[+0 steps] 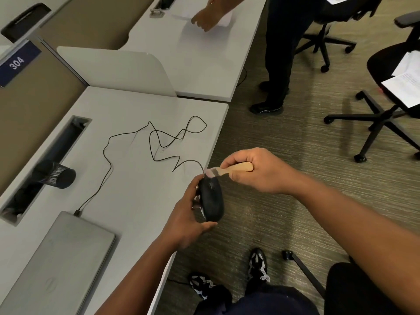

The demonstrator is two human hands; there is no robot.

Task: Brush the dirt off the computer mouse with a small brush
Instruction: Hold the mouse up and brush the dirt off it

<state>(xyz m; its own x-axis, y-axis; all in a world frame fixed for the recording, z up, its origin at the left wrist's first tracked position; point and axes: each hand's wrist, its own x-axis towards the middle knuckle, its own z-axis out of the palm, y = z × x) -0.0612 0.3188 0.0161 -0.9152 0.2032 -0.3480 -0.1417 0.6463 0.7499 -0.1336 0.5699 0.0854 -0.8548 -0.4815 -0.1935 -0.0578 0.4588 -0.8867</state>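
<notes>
Mouse (212, 198), black and corded, is held off the desk (141, 187) just past its front edge, above the carpet. We grip it in our left hand (189, 220), fingers curled around its far side, thumb beneath. Our right hand (255, 170) is clamped on the wooden handle of the small brush (229, 170), whose pale bristles touch the mouse's front end by the scroll wheel. We note the cable (156, 142) looping across the desk to a closed laptop (61, 264).
</notes>
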